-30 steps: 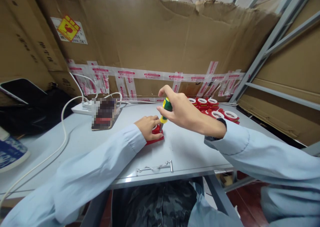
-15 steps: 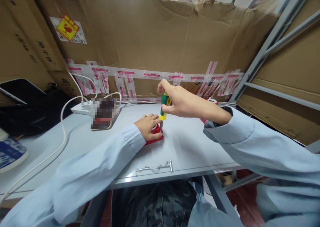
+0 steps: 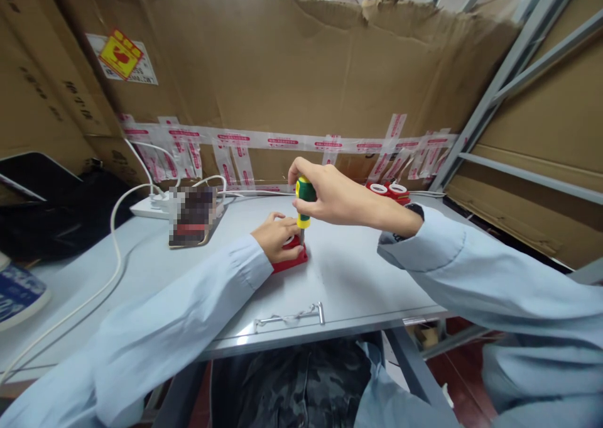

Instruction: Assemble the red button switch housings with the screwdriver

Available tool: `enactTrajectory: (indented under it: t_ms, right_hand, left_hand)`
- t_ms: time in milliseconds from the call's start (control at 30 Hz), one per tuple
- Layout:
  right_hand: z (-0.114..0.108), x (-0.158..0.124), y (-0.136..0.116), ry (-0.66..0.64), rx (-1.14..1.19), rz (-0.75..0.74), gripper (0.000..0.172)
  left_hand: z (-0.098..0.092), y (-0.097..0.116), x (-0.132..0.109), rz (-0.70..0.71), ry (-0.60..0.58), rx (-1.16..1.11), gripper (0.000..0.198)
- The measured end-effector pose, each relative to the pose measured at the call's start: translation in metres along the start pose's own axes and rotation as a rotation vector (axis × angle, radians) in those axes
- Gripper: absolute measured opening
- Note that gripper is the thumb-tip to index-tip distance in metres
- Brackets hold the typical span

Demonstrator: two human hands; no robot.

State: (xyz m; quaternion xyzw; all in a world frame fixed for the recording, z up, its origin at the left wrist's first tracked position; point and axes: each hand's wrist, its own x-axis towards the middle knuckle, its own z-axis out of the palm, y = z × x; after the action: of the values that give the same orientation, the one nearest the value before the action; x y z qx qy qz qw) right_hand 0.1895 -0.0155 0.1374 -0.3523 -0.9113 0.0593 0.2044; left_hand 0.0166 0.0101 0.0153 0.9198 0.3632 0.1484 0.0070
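Observation:
My right hand [image 3: 340, 194] is closed round the green and yellow handle of a screwdriver [image 3: 307, 192], which stands almost upright. Its metal shank points down at the right end of a red plastic piece [image 3: 288, 264] with a white ring partly showing. Whether the tip sits in a screw is too small to make out. My left hand [image 3: 272, 239] grips that red piece against the table, thumb along the near side and fingers over the top, covering much of it.
Farther back on the grey table [image 3: 358, 283] lies another red piece with white rings [image 3: 389, 192]. A phone [image 3: 192, 217] rests by a white power strip [image 3: 146, 208] with cables. A thin metal rod [image 3: 287, 318] lies near the front edge. Cardboard [image 3: 282, 70] walls the back.
My right hand and the screwdriver have shifted slightly left, and the handle has turned and stands straighter. My left hand stays on the red piece. The rear red piece shows more fully.

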Motion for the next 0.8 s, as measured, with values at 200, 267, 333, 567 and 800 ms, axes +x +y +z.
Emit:
enactTrajectory:
  t_ms: [200, 267, 333, 567, 800]
  right_hand:
    - [-0.0005, 0.0001, 0.0009, 0.036, -0.016, 0.046, 0.025]
    - [0.0005, 0.0011, 0.0023, 0.029, -0.084, 0.090, 0.021]
    - [0.0010, 0.0022, 0.0034, 0.026, -0.153, 0.120, 0.023]
    - [-0.0050, 0.0032, 0.0036, -0.051, -0.069, 0.062, 0.027]
    - [-0.0026, 0.0043, 0.0052, -0.026, -0.052, 0.024, 0.019]
  left_hand:
    - [0.0093, -0.0028, 0.0021, 0.014, 0.010, 0.126, 0.014]
    - [0.0096, -0.0030, 0.0019, 0.036, 0.011, 0.136, 0.014]
    - [0.0091, -0.0033, 0.0012, 0.049, 0.013, 0.136, 0.015]
    - [0.0056, -0.0039, -0.0008, 0.064, 0.036, 0.026, 0.016]
    - [0.0029, -0.0051, 0.0005, 0.154, 0.099, -0.060, 0.010]
